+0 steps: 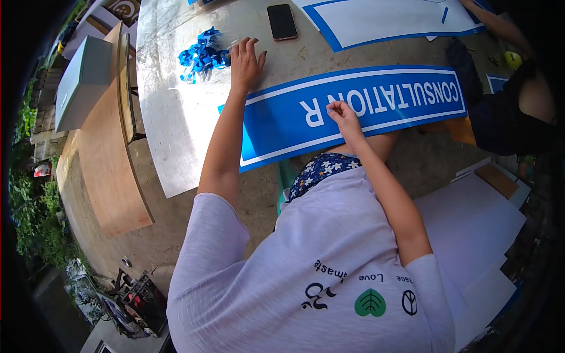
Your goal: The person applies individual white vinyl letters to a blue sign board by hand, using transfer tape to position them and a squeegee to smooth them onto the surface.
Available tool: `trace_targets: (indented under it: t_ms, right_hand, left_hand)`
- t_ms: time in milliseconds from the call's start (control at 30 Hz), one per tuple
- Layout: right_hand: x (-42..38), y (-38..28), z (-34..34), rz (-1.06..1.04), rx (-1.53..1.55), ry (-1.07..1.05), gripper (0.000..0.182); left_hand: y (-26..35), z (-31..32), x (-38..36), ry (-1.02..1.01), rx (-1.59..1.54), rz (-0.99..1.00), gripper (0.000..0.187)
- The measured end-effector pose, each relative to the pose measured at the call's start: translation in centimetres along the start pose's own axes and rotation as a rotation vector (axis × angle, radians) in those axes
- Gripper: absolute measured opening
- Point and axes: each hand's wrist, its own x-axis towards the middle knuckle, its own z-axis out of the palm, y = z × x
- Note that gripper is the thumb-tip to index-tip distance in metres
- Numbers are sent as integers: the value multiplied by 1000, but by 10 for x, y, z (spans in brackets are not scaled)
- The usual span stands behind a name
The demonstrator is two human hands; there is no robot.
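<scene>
A long blue sign point(376, 103) with white letters reading "CONSULTATION R" lies on a metal-topped table point(170, 117). My left hand point(245, 62) rests flat with fingers spread on the table, just above the sign's left end and beside a pile of blue vinyl scraps point(202, 56). My right hand point(343, 115) is on the sign next to the letter R, fingertips pinched together on its surface; what they pinch is too small to tell.
A dark phone point(282, 22) lies at the table's far edge. Another white and blue sign point(388, 20) sits beyond. Another person's arm point(500, 26) and dark clothing point(506, 112) are at the right. A wooden board point(109, 153) stands left; white sheets point(471, 223) lie at lower right.
</scene>
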Motion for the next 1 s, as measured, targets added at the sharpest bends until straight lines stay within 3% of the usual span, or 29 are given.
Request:
trace_targets:
  t_ms: [67, 133, 167, 267, 433, 533, 1000]
  right_hand:
    - [-1, 4, 3, -19, -81, 5, 11]
    - [-13, -7, 11, -236, -398, 48, 10]
    - [-18, -11, 16, -214, -411, 36, 10]
    - [-16, -16, 25, -466, -619, 9, 13]
    - [4, -28, 48, -493, -703, 30, 16]
    - [16, -24, 67, -601, -770, 108, 16]
    - [20, -7, 75, -700, -816, 97, 15]
  left_hand:
    - [-11, 14, -9, 3, -39, -44, 45]
    - [-18, 20, -14, 6, -78, -93, 47]
    - [-19, 21, -15, 12, -56, -99, 49]
    - [-19, 23, -12, 20, -14, -138, 52]
    - [-4, 16, -11, -9, 35, -181, 53]
    - [4, 9, -4, -138, -28, -284, 57]
    - [6, 9, -3, -140, -30, -276, 66]
